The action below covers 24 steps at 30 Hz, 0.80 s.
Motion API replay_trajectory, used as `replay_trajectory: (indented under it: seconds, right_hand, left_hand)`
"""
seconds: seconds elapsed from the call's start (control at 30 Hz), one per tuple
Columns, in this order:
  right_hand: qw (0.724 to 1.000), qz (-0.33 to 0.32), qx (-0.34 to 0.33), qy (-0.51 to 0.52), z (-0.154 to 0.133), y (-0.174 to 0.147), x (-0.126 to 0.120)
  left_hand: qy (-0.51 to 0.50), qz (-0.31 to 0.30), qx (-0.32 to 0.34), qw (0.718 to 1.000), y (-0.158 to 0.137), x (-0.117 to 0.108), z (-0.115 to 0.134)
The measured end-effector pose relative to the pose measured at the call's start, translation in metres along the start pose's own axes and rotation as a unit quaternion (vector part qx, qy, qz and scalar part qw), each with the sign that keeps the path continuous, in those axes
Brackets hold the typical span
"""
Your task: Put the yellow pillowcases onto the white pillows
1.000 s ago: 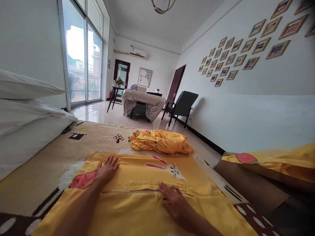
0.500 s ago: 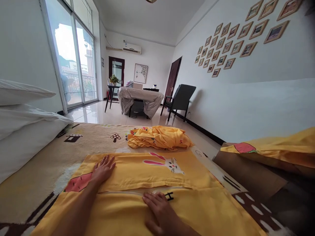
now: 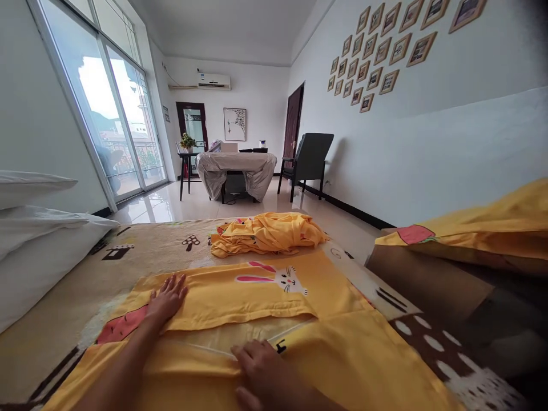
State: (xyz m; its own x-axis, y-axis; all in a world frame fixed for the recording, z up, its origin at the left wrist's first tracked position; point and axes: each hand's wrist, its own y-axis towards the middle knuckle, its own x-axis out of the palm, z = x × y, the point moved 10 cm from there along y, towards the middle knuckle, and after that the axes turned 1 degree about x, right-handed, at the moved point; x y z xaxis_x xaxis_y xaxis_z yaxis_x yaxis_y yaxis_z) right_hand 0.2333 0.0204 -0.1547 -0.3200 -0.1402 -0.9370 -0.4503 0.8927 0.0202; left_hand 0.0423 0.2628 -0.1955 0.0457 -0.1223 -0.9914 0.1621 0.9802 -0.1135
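Observation:
A yellow pillowcase (image 3: 222, 302) with a rabbit print and a red watermelon-like patch lies spread flat in front of me. My left hand (image 3: 166, 299) rests palm down on its left part, beside the red patch, fingers stretched out. Closer to me, my right hand (image 3: 268, 371) has its fingers curled on the near edge of the slit across the cloth. That edge is drawn into a V, and a paler inner layer shows in the gap. My right thumb is only partly visible.
Bunched yellow fabric (image 3: 274, 234) lies beyond the pillowcase on the patterned beige blanket (image 3: 149, 245). White pillows (image 3: 38, 257) are stacked at left. At right, more yellow cloth (image 3: 479, 228) drapes over a brown box (image 3: 440, 274). A dark chair (image 3: 314, 157) and covered table (image 3: 235, 162) stand farther back.
My right hand has pulled the slit's near edge toward me, so the gap is wider. My left hand stays flat on the cloth. The camera view has shifted slightly.

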Motion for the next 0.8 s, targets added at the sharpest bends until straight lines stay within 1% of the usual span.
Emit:
replay_trajectory:
  seconds: [0.07,0.13,0.17,0.23,0.27,0.33,0.37,0.4,0.47,0.53,0.6,0.7,0.8]
  right_hand:
    - [1.0,0.012,0.026,-0.004,0.003,0.0,-0.003]
    - [0.999,0.021,0.03,-0.021,0.003,0.001,0.002]
    - [0.999,0.034,0.026,-0.031,0.002,0.001,0.004]
    - [0.996,0.065,0.009,-0.053,-0.002,0.002,0.005]
    - [0.995,0.074,-0.002,-0.068,-0.005,0.002,0.007]
    - [0.991,0.082,-0.028,-0.106,-0.01,0.004,0.014]
    - [0.987,0.086,-0.041,-0.127,-0.013,0.005,0.018]
    - [0.983,0.095,-0.055,-0.148,-0.016,0.006,0.023]
    - [0.97,0.132,-0.087,-0.184,-0.022,0.008,0.03]
    - [0.955,0.165,-0.124,-0.213,-0.03,0.009,0.04]
    - [0.946,0.173,-0.154,-0.227,-0.035,0.01,0.051]
    - [0.949,0.138,-0.18,-0.218,-0.04,0.015,0.066]
    - [0.962,0.07,-0.187,-0.186,-0.045,0.022,0.078]
  left_hand:
    - [0.004,0.0,0.027,1.0,-0.012,-0.001,0.021]
    - [0.003,-0.01,0.087,0.996,-0.028,0.002,0.056]
    - [-0.002,-0.018,0.13,0.991,-0.038,0.004,0.079]
    - [-0.021,-0.033,0.228,0.973,-0.061,0.008,0.127]
    - [-0.038,-0.041,0.29,0.955,-0.074,0.009,0.152]
    - [-0.051,-0.055,0.361,0.929,-0.092,0.01,0.189]
    - [-0.054,-0.058,0.378,0.922,-0.096,0.01,0.2]
    - [-0.053,-0.06,0.382,0.921,-0.096,0.01,0.207]
    - [-0.052,-0.06,0.384,0.92,-0.09,0.009,0.213]
    - [-0.041,-0.059,0.374,0.925,-0.077,0.01,0.211]
    - [-0.026,-0.056,0.351,0.934,-0.059,0.011,0.205]
    - [-0.01,-0.039,0.307,0.951,-0.033,0.008,0.195]
    - [0.004,0.002,0.279,0.96,-0.015,-0.002,0.191]
